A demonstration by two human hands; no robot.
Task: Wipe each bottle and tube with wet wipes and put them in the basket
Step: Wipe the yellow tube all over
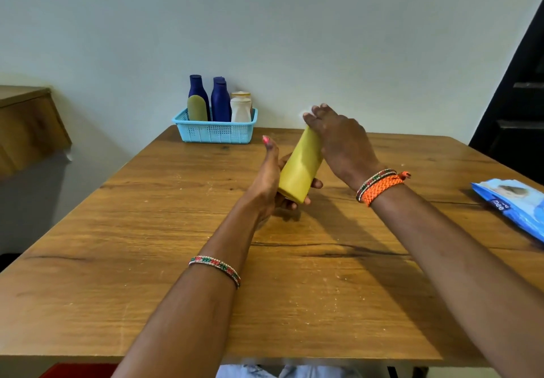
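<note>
Basket (216,135) already full; left hand (266,180) grips yellow bottle (300,168), right hand (338,139) curled over its top, probably wiping the last one.

**Around my wooden table**

My wooden table (147,260) fills most of the view, its top grained and marked with dark streaks. Behind the table rises a pale wall (294,24). Left of the table stands a wooden cabinet (26,124); right of it, a dark stairway (518,107).

Upside-down "mee", perhaps part of a longer word, on blue wipes pack (513,208)
</note>
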